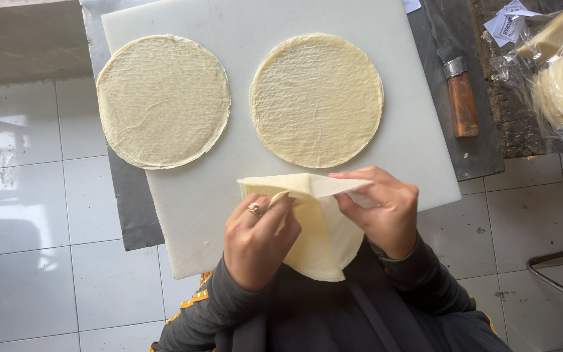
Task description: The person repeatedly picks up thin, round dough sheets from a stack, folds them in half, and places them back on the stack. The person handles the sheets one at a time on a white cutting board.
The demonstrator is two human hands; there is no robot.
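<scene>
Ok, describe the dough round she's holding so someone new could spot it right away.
Start at the big white plastic cutting board. At its near edge, the left hand and right hand pinch one pale thin dough round. Unlike the two flat rounds lying behind, it is lifted and folded.

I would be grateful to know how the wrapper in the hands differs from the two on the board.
The held wrapper is folded and lifted by the left hand and right hand; the left wrapper and right wrapper lie flat, round and untouched on the white board. All are pale and thin.
</scene>
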